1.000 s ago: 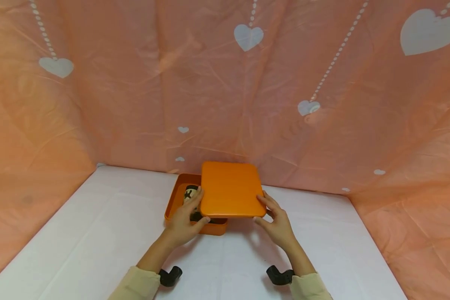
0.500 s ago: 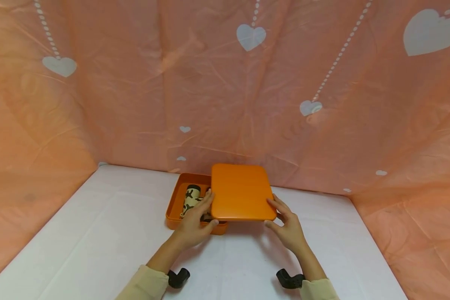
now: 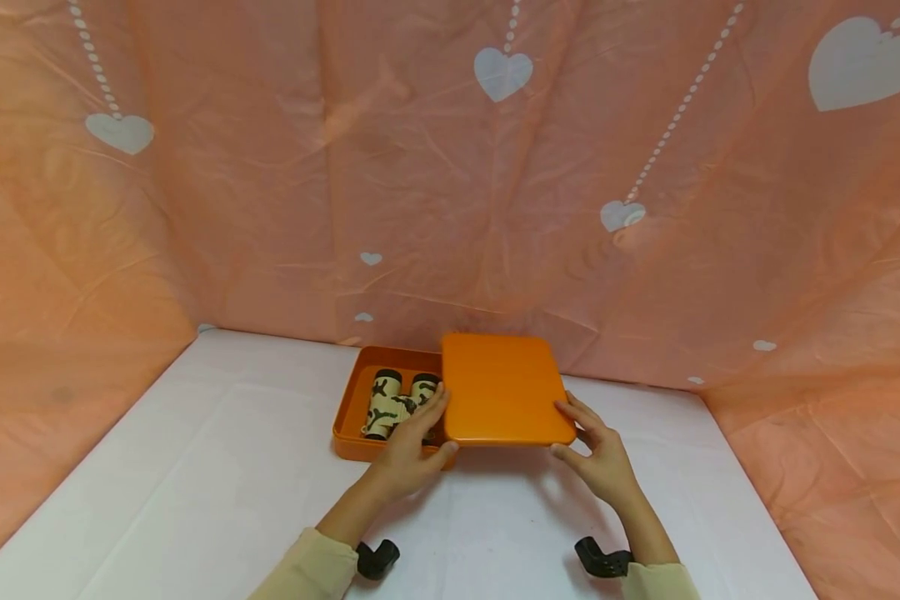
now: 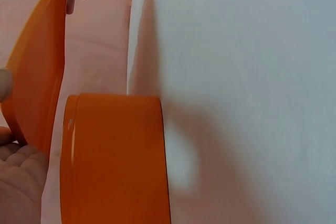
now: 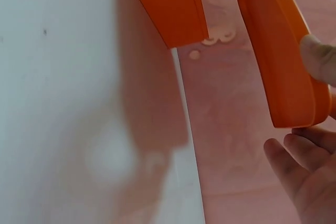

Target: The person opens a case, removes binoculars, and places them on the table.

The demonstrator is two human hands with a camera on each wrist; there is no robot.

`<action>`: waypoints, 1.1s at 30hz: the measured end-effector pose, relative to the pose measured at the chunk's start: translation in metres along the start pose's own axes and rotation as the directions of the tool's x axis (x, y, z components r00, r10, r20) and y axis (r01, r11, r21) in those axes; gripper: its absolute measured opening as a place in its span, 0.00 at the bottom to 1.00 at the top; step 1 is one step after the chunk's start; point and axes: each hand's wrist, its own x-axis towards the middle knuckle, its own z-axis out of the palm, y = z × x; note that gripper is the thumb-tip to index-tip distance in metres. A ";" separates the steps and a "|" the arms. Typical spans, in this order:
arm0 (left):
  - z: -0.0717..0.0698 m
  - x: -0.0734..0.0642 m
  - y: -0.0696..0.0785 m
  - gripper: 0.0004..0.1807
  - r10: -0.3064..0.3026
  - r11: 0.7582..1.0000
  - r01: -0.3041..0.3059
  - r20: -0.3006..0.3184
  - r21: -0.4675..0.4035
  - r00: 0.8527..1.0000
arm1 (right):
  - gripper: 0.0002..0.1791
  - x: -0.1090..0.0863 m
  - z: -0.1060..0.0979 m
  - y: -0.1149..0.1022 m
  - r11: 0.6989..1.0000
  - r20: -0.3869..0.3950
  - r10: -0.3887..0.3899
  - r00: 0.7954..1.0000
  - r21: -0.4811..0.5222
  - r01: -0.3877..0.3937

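An orange square lid [image 3: 506,390] is held level above the table between both hands. My left hand [image 3: 408,454] grips its left edge, thumb at the near corner. My right hand [image 3: 600,458] grips the right edge in the same way. Below and to the left stands the orange box [image 3: 356,447], uncovered on its left side, with its right part under the lid. Inside lie camouflage-patterned binoculars [image 3: 385,408], partly hidden by my left hand. In both wrist views a gap shows between the lid [image 4: 39,72] and the box [image 5: 170,9].
The table [image 3: 217,467] has a white cover. A pink-orange cloth [image 3: 435,183] with white hearts rises right behind the box and along both sides. A black curved piece sits at each wrist, such as the left one [image 3: 377,558].
Both hands have carried the lid to the right and slightly toward me. More of the box now shows, including both barrels of the binoculars. The box has stayed in place.
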 end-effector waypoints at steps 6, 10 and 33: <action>0.011 0.003 0.006 0.39 0.007 1.000 -0.007 0.004 -0.029 1.000 | 0.33 -0.004 -0.012 0.002 1.000 0.007 0.028 1.000 -0.003 -0.028; 0.019 0.004 0.011 0.39 -0.013 0.999 0.014 0.016 -0.036 1.000 | 0.33 -0.007 -0.017 0.002 0.999 0.002 0.047 0.999 -0.014 -0.047; 0.060 0.016 0.025 0.38 -0.055 0.990 0.054 0.000 -0.133 0.998 | 0.33 -0.029 -0.045 0.016 0.982 0.043 0.149 0.988 -0.121 -0.143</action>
